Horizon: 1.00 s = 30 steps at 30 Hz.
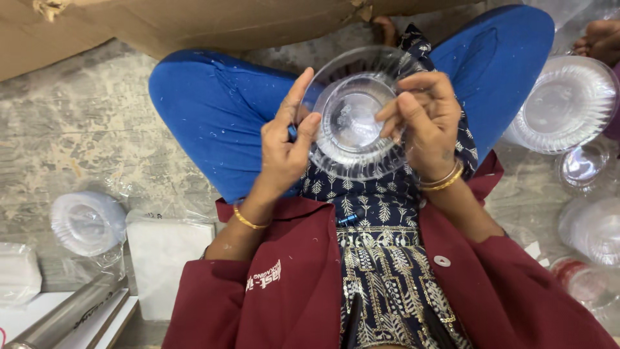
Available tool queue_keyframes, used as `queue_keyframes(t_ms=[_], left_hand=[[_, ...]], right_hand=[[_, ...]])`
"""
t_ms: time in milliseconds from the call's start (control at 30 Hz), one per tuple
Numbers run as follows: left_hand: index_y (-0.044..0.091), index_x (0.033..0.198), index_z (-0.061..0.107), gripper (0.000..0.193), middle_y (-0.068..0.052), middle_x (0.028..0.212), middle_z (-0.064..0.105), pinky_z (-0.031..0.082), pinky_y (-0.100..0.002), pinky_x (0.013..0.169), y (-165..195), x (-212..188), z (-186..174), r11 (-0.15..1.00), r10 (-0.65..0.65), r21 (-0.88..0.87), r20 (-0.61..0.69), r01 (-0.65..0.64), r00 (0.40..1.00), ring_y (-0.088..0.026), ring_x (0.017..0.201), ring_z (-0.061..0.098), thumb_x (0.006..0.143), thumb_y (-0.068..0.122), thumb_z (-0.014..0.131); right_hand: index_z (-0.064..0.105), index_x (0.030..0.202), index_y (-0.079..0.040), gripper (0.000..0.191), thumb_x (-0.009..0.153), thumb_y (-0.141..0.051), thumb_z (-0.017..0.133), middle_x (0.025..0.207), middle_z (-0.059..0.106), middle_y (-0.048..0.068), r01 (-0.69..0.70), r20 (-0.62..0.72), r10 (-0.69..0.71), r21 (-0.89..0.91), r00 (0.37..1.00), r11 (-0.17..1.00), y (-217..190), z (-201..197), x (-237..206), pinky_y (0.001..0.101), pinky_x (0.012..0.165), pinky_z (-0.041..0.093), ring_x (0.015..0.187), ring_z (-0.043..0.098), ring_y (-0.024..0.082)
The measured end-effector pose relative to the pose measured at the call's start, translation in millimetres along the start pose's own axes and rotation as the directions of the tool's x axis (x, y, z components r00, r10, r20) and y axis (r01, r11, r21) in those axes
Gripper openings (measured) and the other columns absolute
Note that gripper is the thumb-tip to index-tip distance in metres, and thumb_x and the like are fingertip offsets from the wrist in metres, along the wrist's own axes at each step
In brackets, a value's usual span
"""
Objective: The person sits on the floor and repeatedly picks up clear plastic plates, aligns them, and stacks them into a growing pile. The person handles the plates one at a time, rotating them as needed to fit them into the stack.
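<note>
A clear plastic bowl with a ribbed rim (352, 116) is held over my lap, its round base facing me. My left hand (284, 142) grips its left edge, thumb and fingers pinched on the rim, with a small blue object showing by the thumb. My right hand (426, 123) holds the right edge, fingers curled over the rim. Both wrists wear gold bangles. I sit cross-legged in blue trousers and a maroon jacket.
A stack of clear bowls (568, 103) stands at the right, with more clear containers (594, 229) below it. Another person's foot (600, 40) shows at top right. A wrapped stack of bowls (87, 223), a white packet (161, 258) and a metal tube (68, 313) lie left. Cardboard (194, 22) lies behind.
</note>
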<state>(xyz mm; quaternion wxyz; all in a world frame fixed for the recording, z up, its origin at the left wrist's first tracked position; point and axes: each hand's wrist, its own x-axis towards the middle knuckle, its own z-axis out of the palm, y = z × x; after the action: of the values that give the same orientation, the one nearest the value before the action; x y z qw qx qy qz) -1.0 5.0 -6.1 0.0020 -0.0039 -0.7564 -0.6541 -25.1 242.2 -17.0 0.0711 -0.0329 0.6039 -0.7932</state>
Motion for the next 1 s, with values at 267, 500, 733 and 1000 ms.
queue_keyframes(t_ms=[267,500,733,1000], left_hand=[[-0.001,0.147,0.049,0.041,-0.025,0.135,0.066,0.056,-0.027,0.086,-1,6,-9,0.926,0.351,0.080,0.179,-0.369,0.919,-0.010,0.084,0.068,0.108,0.003,0.060],[0.005,0.163,0.036,0.055,0.001,0.072,0.054,0.044,-0.020,0.067,-8,-11,23,0.966,0.256,-0.007,-0.095,-0.258,0.962,-0.005,0.066,0.047,0.113,0.005,0.058],[0.003,0.161,0.034,0.060,0.001,0.078,0.053,0.043,-0.020,0.069,-15,-12,13,0.977,0.211,-0.013,-0.011,-0.211,0.978,-0.005,0.067,0.048,0.109,0.009,0.062],[0.004,0.147,0.046,0.045,0.003,0.086,0.052,0.042,-0.024,0.073,-19,-2,-19,0.984,0.089,-0.166,0.128,-0.067,0.988,-0.005,0.074,0.047,0.117,0.038,0.043]], right_hand=[[0.057,0.121,-0.002,0.016,0.107,-0.008,0.059,0.085,0.072,0.014,-0.132,0.188,0.191,-0.287,0.963,0.949,-23,-14,1,0.0195,0.053,0.047,0.063,0.065,0.014],[0.053,0.121,-0.003,0.011,0.112,-0.009,0.057,0.087,0.071,0.016,-0.017,-0.058,0.019,0.046,0.998,0.999,2,-9,2,0.0204,0.052,0.046,0.063,0.067,0.016],[0.050,0.126,-0.003,0.014,0.114,-0.011,0.053,0.093,0.071,0.017,-0.101,0.006,0.101,0.022,0.995,0.995,-4,-15,3,0.0202,0.054,0.045,0.068,0.067,0.017],[0.051,0.134,-0.003,0.026,0.110,-0.008,0.060,0.089,0.069,0.012,-0.180,0.142,0.189,-0.076,0.972,0.981,-23,-39,1,0.0220,0.058,0.051,0.068,0.065,0.014]])
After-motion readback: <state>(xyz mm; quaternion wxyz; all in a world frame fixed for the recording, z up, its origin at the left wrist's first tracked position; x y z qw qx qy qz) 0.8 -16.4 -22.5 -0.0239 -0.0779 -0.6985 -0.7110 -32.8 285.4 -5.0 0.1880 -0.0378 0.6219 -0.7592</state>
